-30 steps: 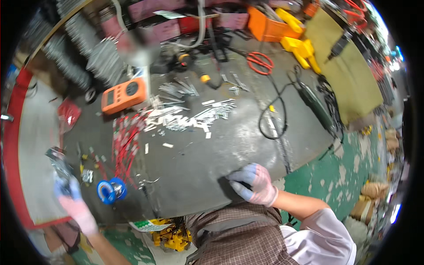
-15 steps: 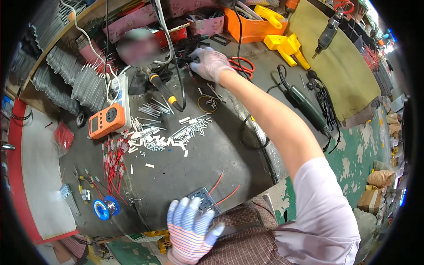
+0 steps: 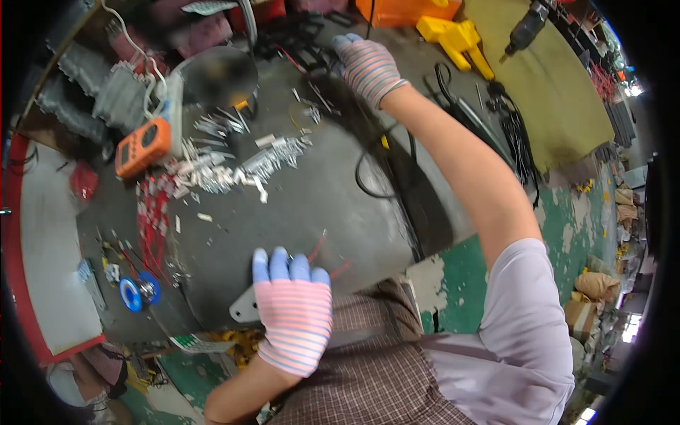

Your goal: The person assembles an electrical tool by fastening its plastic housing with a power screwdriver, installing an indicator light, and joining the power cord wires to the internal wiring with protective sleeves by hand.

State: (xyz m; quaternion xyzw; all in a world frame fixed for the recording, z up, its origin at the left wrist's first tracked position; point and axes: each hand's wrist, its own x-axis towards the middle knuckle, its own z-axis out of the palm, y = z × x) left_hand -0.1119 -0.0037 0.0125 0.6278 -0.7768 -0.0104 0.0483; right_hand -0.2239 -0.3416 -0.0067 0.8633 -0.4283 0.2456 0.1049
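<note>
My left hand (image 3: 294, 312), in a striped glove with blue fingertips, lies palm down at the bench's front edge. Its fingers are stretched forward with small gaps; the thumb is hidden. From under its left side juts a light metal plate (image 3: 244, 307) with holes. Two thin red wires (image 3: 319, 244) show beyond its fingertips, on the side toward my right. My right hand (image 3: 370, 71), gloved alike, reaches to the back of the bench beside a jumble of black parts (image 3: 301, 35). Its fingers are blurred and partly hidden, so whether they hold anything does not show.
White sleeves and metal pins (image 3: 227, 173) are heaped mid-bench. Left are an orange meter (image 3: 144, 147), red wires (image 3: 152, 219) and a solder spool (image 3: 139, 292). Right are a dark green corded tool (image 3: 478, 124), yellow plastic handles (image 3: 457, 42) and a hanging screwdriver (image 3: 524, 32).
My left hand has come down over the wired part and covers most of it. My right hand has shifted slightly right and away. The whole view has tilted, and the red scissor handles no longer show.
</note>
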